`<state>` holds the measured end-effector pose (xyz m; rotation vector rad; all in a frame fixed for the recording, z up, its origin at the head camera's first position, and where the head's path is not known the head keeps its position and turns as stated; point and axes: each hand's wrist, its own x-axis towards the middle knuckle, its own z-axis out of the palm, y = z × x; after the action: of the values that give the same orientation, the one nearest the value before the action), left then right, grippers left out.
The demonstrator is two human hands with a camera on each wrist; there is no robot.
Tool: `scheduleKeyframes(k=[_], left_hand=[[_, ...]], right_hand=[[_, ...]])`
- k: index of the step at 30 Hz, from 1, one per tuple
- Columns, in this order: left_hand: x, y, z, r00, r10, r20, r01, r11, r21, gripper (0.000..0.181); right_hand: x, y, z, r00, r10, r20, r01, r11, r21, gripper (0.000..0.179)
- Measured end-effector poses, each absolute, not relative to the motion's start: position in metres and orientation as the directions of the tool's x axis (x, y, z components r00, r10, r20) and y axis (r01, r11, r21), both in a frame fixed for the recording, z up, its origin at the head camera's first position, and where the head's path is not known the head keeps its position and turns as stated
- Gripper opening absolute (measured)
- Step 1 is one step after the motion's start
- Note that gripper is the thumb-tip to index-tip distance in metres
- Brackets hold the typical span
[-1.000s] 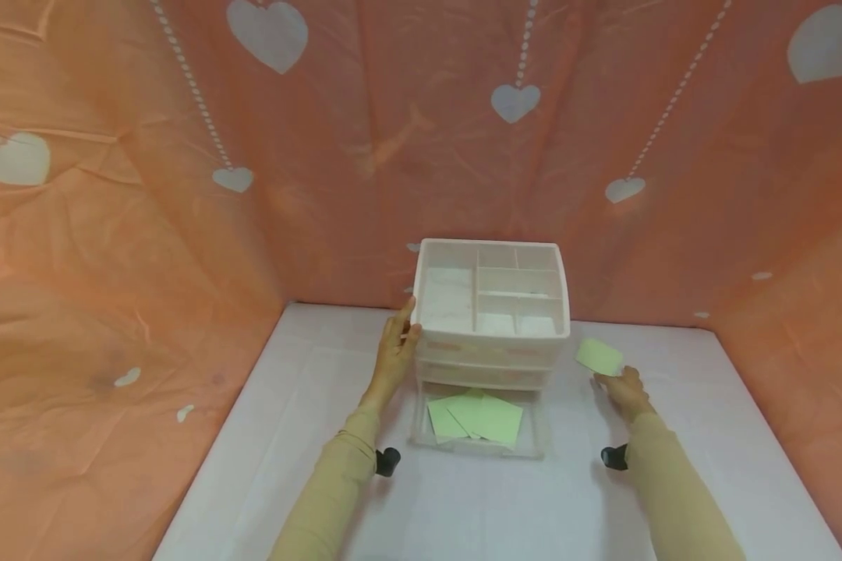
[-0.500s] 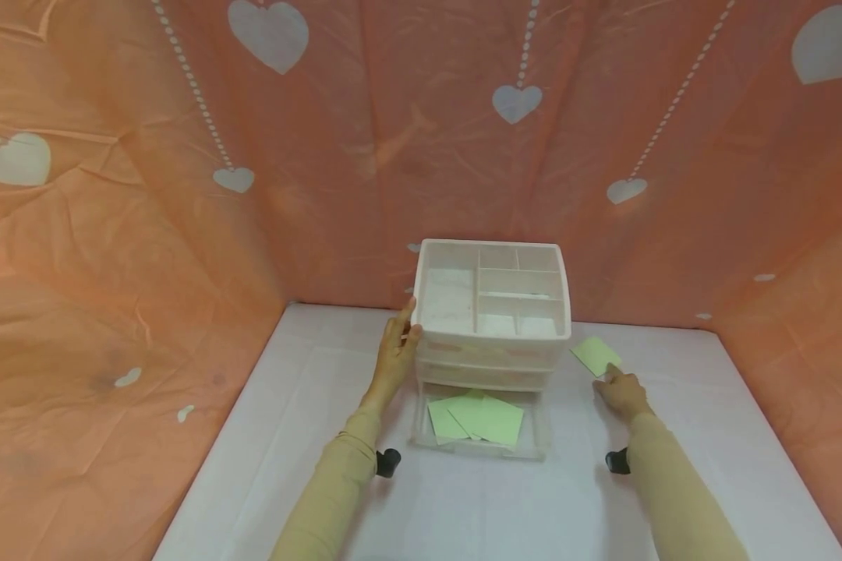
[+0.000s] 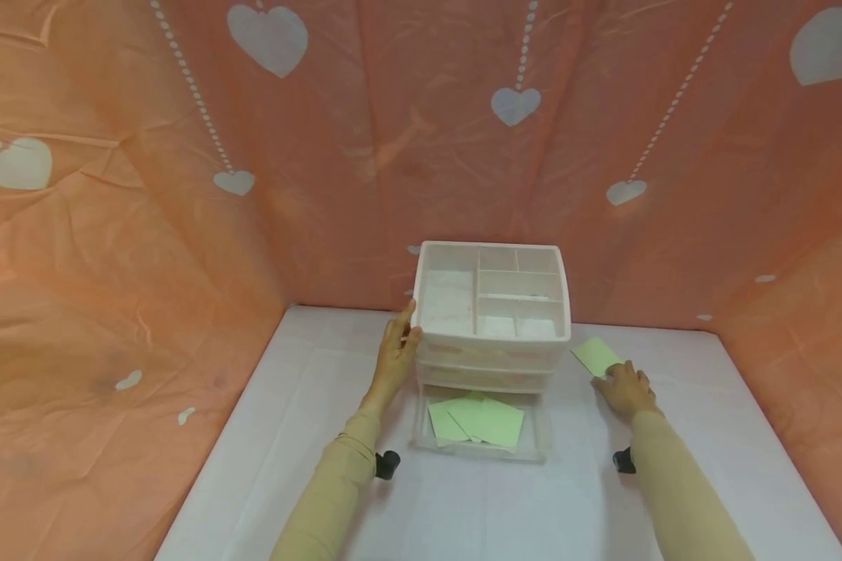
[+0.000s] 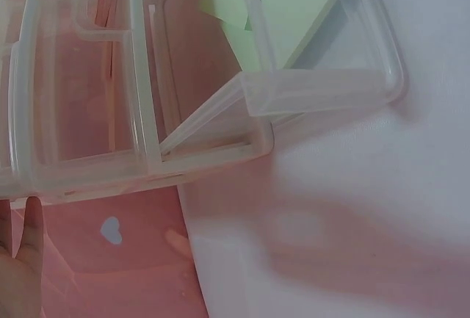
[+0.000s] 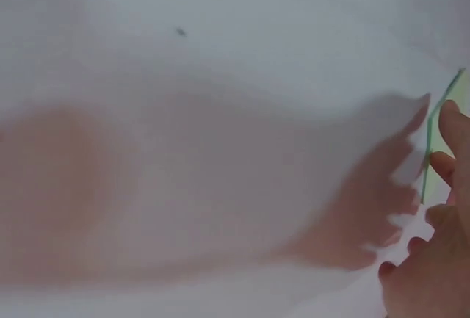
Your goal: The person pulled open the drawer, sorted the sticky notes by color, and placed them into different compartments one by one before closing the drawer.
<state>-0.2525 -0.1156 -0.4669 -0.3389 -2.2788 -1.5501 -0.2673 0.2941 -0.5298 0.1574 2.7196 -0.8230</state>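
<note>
A white plastic drawer organizer [image 3: 491, 354] stands at the table's back, its top tray divided into compartments. Its clear bottom drawer [image 3: 533, 448] is pulled out, with several light green paper squares [image 3: 494, 421] overlapping inside. My left hand [image 3: 394, 351] rests against the organizer's left side, fingers extended; in the left wrist view only some fingers [image 4: 29, 241] show at its edge. On the right, another green paper square [image 3: 592, 354] lies on the table. My right hand [image 3: 627, 388] is over its near corner, fingers loosely bent and touching it, as the right wrist view also shows.
A white cloth covers the table [image 3: 491, 514]. Behind and at both sides hangs an orange curtain [image 3: 393, 156] with white hearts, close to the organizer's back. A black wrist device [image 3: 387, 465] sticks out under each sleeve.
The right-hand green paper has turned and now lies flat. My right hand first held its edge, then pointed a finger onto it, and now covers its corner. My left hand has stayed put.
</note>
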Motion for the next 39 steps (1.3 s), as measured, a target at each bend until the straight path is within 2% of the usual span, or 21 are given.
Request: scheduleKeyframes(k=[11,16,22,27,34,39], left_hand=[[-0.255,-0.115,-0.466,-0.91,0.017,0.415,0.397,0.331,0.856,0.048],[-0.256,-0.116,-0.469,-0.914,0.015,0.407,0.389,0.326,0.862,0.049],[-0.234,-0.111,-0.443,-0.916,0.021,0.401,0.385,0.328,0.863,0.047],[-0.23,-0.11,-0.438,-0.924,0.019,0.383,0.367,0.33,0.87,0.048],[-0.248,-0.115,-0.462,-0.925,-0.004,0.38,0.358,0.323,0.876,0.049],[-0.254,-0.115,-0.471,-0.913,-0.018,0.408,0.381,0.321,0.867,0.048]], right_hand=[[-0.265,0.297,-0.517,-0.923,0.049,-0.382,0.269,0.793,-0.546,0.064],[-0.268,0.3,-0.52,-0.928,0.012,-0.372,0.231,0.803,-0.549,0.063],[-0.269,0.302,-0.52,-0.913,0.016,-0.407,0.249,0.813,-0.527,0.058],[-0.275,0.305,-0.523,-0.94,0.069,-0.334,0.24,0.829,-0.505,0.054],[-0.277,0.303,-0.523,-0.941,0.099,-0.323,0.287,0.738,-0.61,0.056],[-0.274,0.299,-0.529,-0.958,0.148,-0.247,0.283,0.644,-0.711,0.057]])
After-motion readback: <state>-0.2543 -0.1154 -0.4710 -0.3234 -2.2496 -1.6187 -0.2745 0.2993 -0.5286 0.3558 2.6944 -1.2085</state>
